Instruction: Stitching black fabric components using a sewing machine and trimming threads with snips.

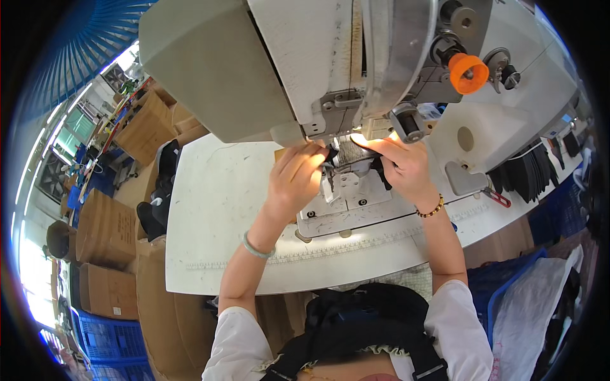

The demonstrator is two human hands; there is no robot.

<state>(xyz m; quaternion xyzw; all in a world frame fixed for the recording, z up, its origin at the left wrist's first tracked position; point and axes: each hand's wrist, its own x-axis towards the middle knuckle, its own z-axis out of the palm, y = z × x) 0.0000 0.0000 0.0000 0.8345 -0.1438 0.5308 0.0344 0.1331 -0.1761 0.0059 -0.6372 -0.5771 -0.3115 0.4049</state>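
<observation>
Both my hands are at the lit stitching area of a large pale sewing machine (216,70). My left hand (296,178) has its fingers bent and pressed together on the left of the needle area, closed on the edge of a black fabric piece (332,154). To the right of the needle, my right hand (408,167) pinches the same dark material, its index finger stretched toward the needle. Between the hands sits the machine's metal bed plate (346,187). Machine head and fingers hide much of the fabric, so its full shape cannot be made out.
A white table (216,209) with a printed ruler strip (330,249) carries the machine. Black fabric pieces (524,174) and a red-handled tool (499,198) lie at the right. An orange knob (468,73) juts from the machine. Cardboard boxes (105,225) and blue crates (111,336) stand left.
</observation>
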